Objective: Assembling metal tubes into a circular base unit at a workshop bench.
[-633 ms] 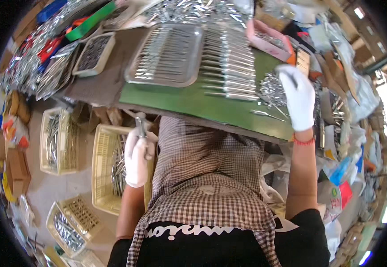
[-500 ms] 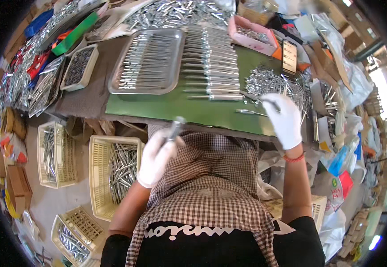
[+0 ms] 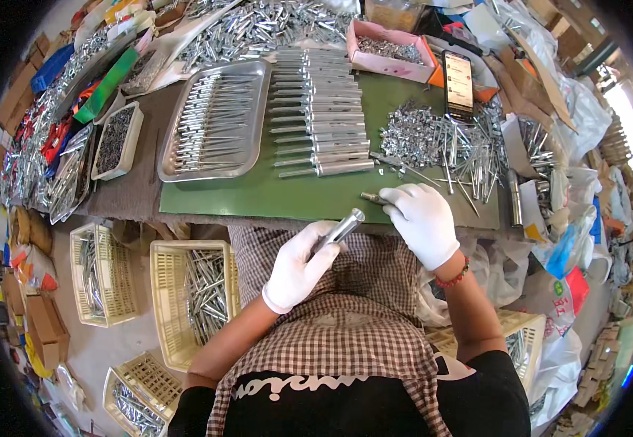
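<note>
Gripping a metal tube [image 3: 340, 231], the left hand [image 3: 298, 266] hovers before the cluttered green mat [image 3: 258, 195].

Both forearms enter from the lower edge of the frame, bare below short black sleeves, and angle up toward the centre. The white-gloved left hand [image 3: 298, 264], just left of centre, curls its fingers closed around a slim object, thumb on top. The white-gloved right hand [image 3: 424, 220], slightly higher and right of centre, bends palm-down at the wrist, fingertips pinched together toward the left hand.
</note>
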`<state>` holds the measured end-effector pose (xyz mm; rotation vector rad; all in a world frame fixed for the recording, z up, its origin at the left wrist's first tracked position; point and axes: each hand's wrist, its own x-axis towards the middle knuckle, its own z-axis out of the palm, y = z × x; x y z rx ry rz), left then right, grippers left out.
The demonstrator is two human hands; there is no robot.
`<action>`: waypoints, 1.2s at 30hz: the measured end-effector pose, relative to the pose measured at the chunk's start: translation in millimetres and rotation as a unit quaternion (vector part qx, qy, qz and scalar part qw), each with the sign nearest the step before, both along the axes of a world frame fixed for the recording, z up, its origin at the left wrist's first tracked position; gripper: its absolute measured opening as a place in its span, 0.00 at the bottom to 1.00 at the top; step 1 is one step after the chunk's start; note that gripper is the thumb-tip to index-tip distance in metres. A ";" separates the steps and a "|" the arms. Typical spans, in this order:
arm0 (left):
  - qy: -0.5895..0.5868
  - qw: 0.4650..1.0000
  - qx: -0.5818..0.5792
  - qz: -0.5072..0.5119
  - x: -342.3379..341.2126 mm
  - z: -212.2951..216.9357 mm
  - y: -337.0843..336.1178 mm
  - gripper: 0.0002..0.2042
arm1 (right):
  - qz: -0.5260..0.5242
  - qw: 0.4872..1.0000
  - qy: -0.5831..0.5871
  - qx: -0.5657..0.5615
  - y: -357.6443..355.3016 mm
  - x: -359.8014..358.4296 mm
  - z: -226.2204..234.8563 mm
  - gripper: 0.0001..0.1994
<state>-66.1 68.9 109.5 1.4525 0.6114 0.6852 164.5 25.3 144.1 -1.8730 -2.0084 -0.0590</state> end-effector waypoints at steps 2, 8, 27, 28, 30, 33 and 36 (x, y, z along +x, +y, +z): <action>0.003 1.000 0.018 -0.002 5.4 -1.4 2.6 0.14 | -0.020 0.999 0.023 -0.027 1.7 1.4 2.7 0.09; 0.032 0.997 0.066 0.027 15.9 -4.1 4.5 0.15 | -0.064 0.924 0.366 0.090 -4.6 2.5 50.9 0.17; -0.038 0.995 0.095 -0.013 14.4 4.2 -0.5 0.27 | -0.010 0.816 0.575 0.056 -18.5 -44.7 45.1 0.15; -0.039 0.995 0.096 -0.011 13.7 3.9 -0.3 0.27 | -0.009 0.807 0.587 0.071 -18.6 -46.8 42.0 0.14; -0.039 0.993 0.108 -0.013 13.1 3.5 0.3 0.29 | -0.006 0.853 0.514 0.085 -18.8 -45.9 41.9 0.13; -0.025 0.994 0.104 -0.025 11.1 4.0 1.3 0.29 | 0.014 0.908 0.407 0.095 -17.5 -42.2 47.1 0.12; -0.032 0.995 0.093 -0.023 11.6 6.4 0.9 0.28 | 0.027 0.920 0.383 0.075 -16.7 -38.2 53.5 0.12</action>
